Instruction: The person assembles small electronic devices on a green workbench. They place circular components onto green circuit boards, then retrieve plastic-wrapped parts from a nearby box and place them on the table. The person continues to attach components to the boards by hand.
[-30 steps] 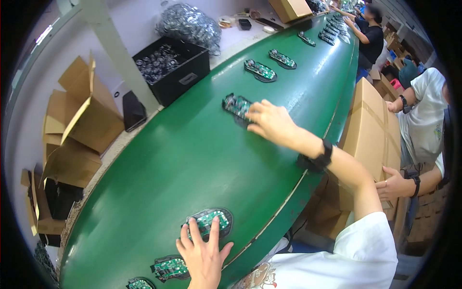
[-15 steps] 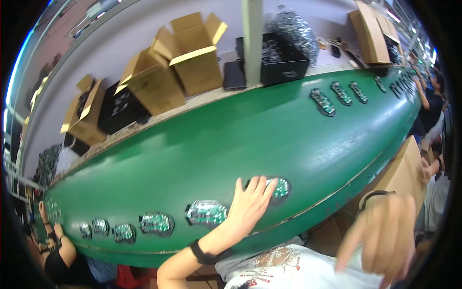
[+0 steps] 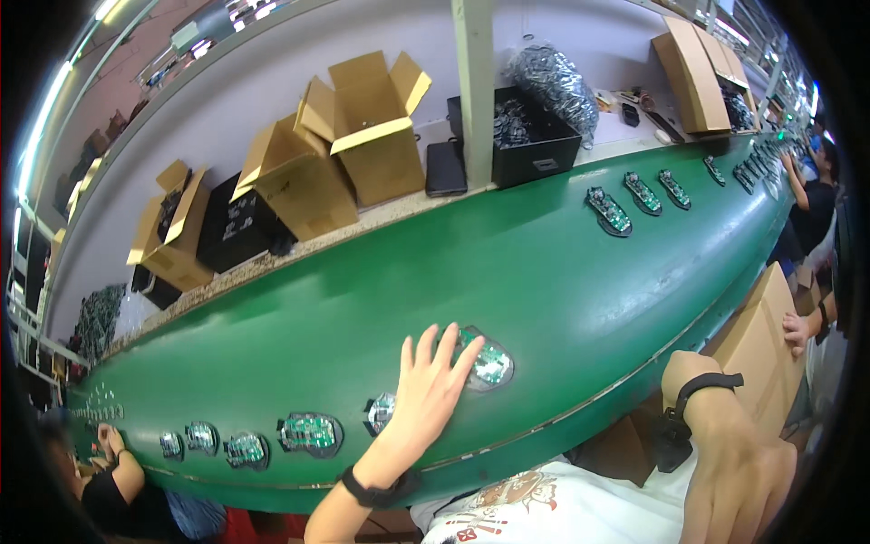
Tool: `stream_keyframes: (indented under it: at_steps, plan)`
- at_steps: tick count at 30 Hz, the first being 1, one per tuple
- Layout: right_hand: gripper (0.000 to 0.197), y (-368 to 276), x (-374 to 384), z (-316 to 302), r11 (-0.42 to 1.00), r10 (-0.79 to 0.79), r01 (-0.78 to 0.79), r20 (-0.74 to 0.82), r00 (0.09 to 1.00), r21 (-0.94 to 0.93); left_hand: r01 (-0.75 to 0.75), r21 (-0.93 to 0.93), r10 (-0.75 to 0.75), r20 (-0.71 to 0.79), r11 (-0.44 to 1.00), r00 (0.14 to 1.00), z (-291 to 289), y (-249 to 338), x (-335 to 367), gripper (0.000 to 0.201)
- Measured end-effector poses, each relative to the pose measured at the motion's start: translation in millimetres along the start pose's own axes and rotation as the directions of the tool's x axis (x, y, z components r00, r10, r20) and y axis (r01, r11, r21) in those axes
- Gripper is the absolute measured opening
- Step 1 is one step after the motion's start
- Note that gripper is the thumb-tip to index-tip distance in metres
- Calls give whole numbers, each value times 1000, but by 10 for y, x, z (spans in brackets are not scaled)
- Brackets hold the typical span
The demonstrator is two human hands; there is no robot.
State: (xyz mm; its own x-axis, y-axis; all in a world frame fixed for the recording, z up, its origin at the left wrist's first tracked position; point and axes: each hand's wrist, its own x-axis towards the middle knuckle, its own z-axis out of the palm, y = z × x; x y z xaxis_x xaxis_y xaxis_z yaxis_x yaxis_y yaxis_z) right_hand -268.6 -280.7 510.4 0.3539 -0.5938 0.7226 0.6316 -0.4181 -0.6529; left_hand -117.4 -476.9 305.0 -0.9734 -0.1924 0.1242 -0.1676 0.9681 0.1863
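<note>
My left hand [image 3: 424,376] is over the green belt, fingers stretched out and spread, with a black band at its wrist. Its fingers lie at the left side of a green circuit board on a dark rounded base [image 3: 490,364], partly covering it. Whether they press on it is unclear. Behind my left wrist, a similar board [image 3: 378,413] is partly hidden. My right hand [image 3: 743,480], a black strap at its wrist, hangs close at the lower right, back upward. Its fingertips are cut off by the lower edge, so I cannot see whether they hold anything.
Several similar boards [image 3: 310,435] line the near left of the belt [image 3: 381,272]; others [image 3: 608,212] lie far right. Open cartons [image 3: 376,136] and a black bin [image 3: 536,136] stand along the back ledge. A person's hand [image 3: 797,328] touches a carton [image 3: 757,354] at right; another person [image 3: 113,476] works at left.
My left hand has shifted left, its fingers spreading wider, and the board beside it has moved left too. My right hand has dropped lower and turned so its fingertips leave the picture.
</note>
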Motion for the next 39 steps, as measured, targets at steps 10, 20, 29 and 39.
stream_keyframes:
  at_steps: [10, 20, 29, 39]
  plan:
    - [23, -3, -411, -2661, -139, -119, -772, -763, 635, -620, 65, -98, -53, 123, 993, 991, 19, 181, -122, 61]
    - [107, 406, -1322, -5266, -586, 85, -790, -983, 165, -183, 151, -240, -140, 63, 959, 988, 253, 298, -158, 61]
    - [95, 497, -1239, -5173, -567, 379, -804, -923, -61, -180, 186, -288, -171, 76, 939, 982, 238, 346, -118, 59]
    - [46, 393, -1111, -4879, -423, 377, -869, -922, 89, -257, 129, -222, -124, 35, 967, 992, 383, 358, -70, 58]
